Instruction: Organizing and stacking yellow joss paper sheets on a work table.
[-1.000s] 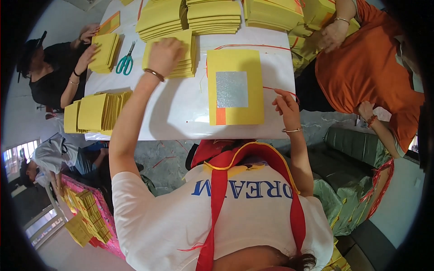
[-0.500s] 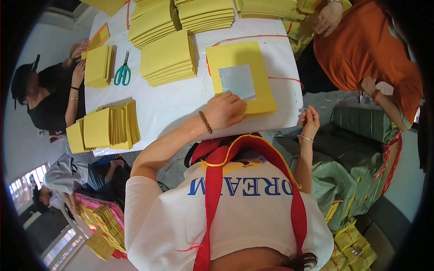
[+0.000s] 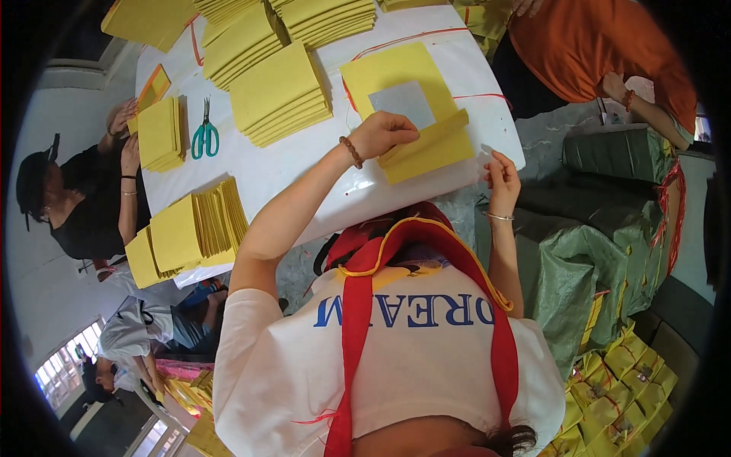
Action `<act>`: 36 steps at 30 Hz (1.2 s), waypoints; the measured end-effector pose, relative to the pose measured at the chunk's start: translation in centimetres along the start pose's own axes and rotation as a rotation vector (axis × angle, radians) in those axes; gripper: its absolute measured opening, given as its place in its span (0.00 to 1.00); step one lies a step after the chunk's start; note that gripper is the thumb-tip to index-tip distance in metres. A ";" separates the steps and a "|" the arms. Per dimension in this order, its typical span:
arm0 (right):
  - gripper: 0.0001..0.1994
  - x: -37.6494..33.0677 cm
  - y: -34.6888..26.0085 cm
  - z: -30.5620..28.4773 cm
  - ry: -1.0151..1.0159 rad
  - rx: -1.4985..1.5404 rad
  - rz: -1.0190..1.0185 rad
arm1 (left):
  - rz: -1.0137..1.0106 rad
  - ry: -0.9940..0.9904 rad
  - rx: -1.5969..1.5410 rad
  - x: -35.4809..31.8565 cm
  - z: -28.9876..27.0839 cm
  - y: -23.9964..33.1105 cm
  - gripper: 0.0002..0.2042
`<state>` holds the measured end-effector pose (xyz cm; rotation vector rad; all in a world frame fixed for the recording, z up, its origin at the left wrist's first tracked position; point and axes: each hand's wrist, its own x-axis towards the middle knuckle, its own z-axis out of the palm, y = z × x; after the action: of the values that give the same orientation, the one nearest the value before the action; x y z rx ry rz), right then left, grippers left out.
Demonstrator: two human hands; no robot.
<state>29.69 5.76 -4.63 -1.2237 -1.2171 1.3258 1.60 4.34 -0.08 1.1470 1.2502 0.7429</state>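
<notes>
Both hands, left hand (image 3: pixel 384 133) and right hand (image 3: pixel 502 169), fold yellow sheet (image 3: pixel 426 148) at table edge (image 3: pixel 426 194).

The single head view looked steeply down from above the wearer's chest, so the white shirt with red straps (image 3: pixel 396 358) filled the 6 o'clock part close to the lens. It faced forward over the glossy white desk (image 3: pixel 304 164), which ran from 10 to 2 o'clock at arm's reach. Fisheye bending curved the desk edges, and a dark rim ringed the picture. A person in black (image 3: pixel 84 206) sat at 9 o'clock, and green woven sacks (image 3: pixel 601 251) lay at 3 o'clock.
</notes>
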 end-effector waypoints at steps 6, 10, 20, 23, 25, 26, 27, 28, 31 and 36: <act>0.11 0.2 -1.9 3.4 -0.138 -0.112 -0.092 | -0.046 -0.010 -0.017 0.0 0.0 -0.3 0.10; 0.13 0.6 -2.1 3.8 -0.177 -0.043 0.033 | -0.022 0.029 -0.020 -0.2 0.3 -0.5 0.09; 0.17 1.8 -2.5 4.0 -0.151 -0.028 0.045 | 0.002 0.046 -0.005 -0.3 0.0 -0.4 0.10; 0.22 3.1 -3.4 4.5 -0.103 -0.638 -0.594 | -0.057 0.020 -0.016 -0.5 -0.2 0.1 0.10; 0.25 4.8 -4.2 5.3 -0.212 -0.460 -0.431 | -0.037 0.004 0.058 -0.5 0.1 0.6 0.11; 0.25 5.9 -4.1 5.3 -0.200 -0.468 -0.441 | -0.022 -0.004 0.060 -0.3 0.2 0.4 0.11; 0.22 6.9 -3.6 5.2 -0.414 -0.422 -0.409 | 0.084 0.022 0.132 -0.2 0.3 -0.4 0.11; 0.19 8.0 -3.1 4.9 -0.620 -0.378 -0.371 | 0.196 0.042 0.202 -0.2 0.3 -0.7 0.11; 0.11 9.8 -2.0 4.2 -0.708 -0.399 -0.376 | 0.214 -0.002 0.057 -2.8 0.5 1.3 0.17; 0.10 10.6 0.6 5.3 -0.668 -0.305 -0.514 | 0.384 0.333 0.866 -5.6 1.0 0.2 0.34</act>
<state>23.58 15.83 -5.98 -0.5785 -2.1027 1.2070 1.43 -0.99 1.86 2.0709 1.7292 0.6991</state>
